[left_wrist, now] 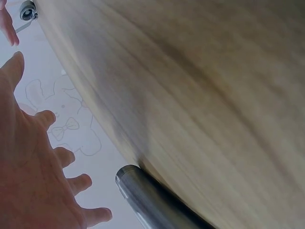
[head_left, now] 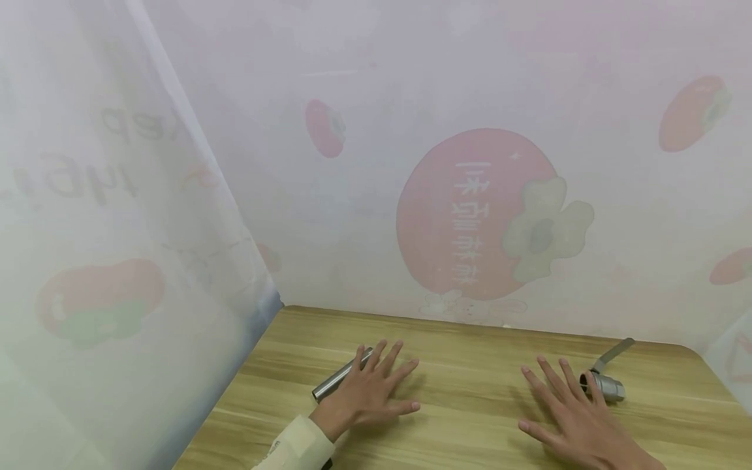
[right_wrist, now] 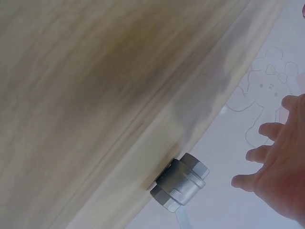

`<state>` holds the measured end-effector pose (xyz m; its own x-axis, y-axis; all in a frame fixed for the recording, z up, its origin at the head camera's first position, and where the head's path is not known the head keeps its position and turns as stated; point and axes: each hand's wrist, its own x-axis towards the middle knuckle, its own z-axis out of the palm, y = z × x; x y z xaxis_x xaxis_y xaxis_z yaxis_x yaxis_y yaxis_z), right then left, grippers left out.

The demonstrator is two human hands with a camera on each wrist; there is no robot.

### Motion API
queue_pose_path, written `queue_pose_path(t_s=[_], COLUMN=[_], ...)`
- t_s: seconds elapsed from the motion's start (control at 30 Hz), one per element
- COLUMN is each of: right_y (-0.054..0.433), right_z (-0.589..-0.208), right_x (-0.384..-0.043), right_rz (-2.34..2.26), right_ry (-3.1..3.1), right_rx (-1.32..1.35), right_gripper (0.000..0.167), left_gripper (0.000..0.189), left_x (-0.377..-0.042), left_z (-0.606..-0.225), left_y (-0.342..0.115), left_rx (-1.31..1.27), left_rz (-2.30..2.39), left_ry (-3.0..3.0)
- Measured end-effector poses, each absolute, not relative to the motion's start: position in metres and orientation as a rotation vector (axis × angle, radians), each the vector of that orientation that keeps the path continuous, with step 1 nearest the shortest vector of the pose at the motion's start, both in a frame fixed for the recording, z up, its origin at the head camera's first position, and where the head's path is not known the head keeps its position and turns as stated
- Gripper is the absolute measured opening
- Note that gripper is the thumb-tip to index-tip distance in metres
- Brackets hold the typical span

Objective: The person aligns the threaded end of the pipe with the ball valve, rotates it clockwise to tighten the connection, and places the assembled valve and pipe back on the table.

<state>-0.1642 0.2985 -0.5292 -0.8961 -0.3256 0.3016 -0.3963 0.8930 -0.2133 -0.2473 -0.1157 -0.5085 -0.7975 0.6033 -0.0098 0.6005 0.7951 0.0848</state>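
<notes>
A shiny metal pipe (head_left: 336, 381) lies slantwise on the wooden table, partly covered in the head view by my left hand (head_left: 370, 393). That hand is spread with its fingers apart and holds nothing; in the left wrist view the pipe (left_wrist: 155, 200) lies apart from the fingers. On the right, a metal ball valve (head_left: 610, 388) with a lever handle (head_left: 613, 354) rests on the table. My right hand (head_left: 578, 421) is spread in front of it, fingers straight, overlapping its open end. The right wrist view shows the valve (right_wrist: 180, 182) with a gap between it and the fingers.
The wood-grain table (head_left: 464, 391) reaches back to a pale curtain (head_left: 352, 215) printed with red fruit. Another curtain (head_left: 117, 228) hangs along the left edge of the table.
</notes>
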Motion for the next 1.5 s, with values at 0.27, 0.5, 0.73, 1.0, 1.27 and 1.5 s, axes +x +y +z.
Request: queue_pose_path(t_s=[0.27, 0.5, 0.73, 1.0, 1.27, 1.5], right_y=[0.304, 0.307, 0.311, 0.313, 0.316, 0.319], right_z=[-0.529, -0.530, -0.532, -0.533, -0.532, -0.531], right_x=[-0.164, -0.162, -0.161, -0.160, -0.160, -0.159], right_rz=[0.362, 0.365, 0.396, 0.380, 0.382, 0.413], right_ry=[-2.833, -2.832, -2.835, -2.811, -2.821, -2.840], right_rx=[0.512, 0.508, 0.501, 0.503, 0.492, 0.488], right_gripper=[0.087, 0.086, 0.088, 0.089, 0.088, 0.089], left_gripper=[0.084, 0.085, 0.083, 0.083, 0.084, 0.084], left_x=[-0.248, -0.247, -0.245, -0.245, -0.245, -0.245], left_z=[-0.510, -0.509, -0.510, -0.509, -0.509, -0.508], left_y=[-0.119, -0.122, -0.126, -0.130, -0.135, -0.140], left_rx=[0.978, 0.959, 0.941, 0.913, 0.895, 0.887], left_rz=[0.108, 0.112, 0.142, 0.158, 0.191, 0.185], left_ry=[2.947, 2.951, 2.947, 2.948, 2.944, 2.955])
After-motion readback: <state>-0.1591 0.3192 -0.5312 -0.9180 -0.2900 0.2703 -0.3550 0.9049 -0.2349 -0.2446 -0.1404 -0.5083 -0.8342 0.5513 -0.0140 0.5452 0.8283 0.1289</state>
